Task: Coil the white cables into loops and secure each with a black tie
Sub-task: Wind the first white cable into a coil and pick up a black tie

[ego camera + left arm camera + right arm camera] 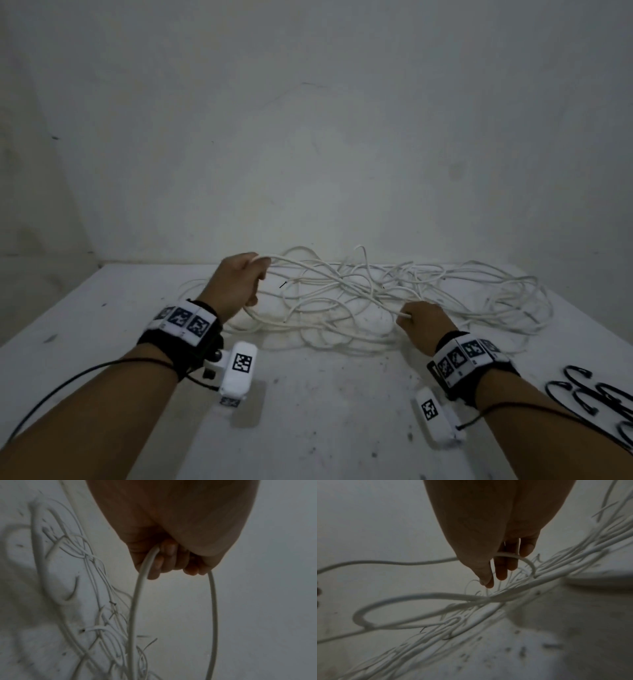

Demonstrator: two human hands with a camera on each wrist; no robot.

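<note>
— What does each grip have?

— The left hand [239,284] is fisted, fingers [169,555] curled round a smooth white cable loop [171,615] that arcs down from both sides of the fist. The right hand [423,323] pinches one thin strand [510,556] between thumb and fingers, the rest of that hand loosely curled.

— And the cables themselves?

— The white cables [394,291] lie in a loose tangle of round, slender loops on the tabletop [325,411], running between the two hands and out to the right, near the wall.

— The ties?

— The black ties [596,394], bent into hooked curves, lie at the right edge, apart from the tangle. The tabletop is matt white, scuffed and speckled dark.
</note>
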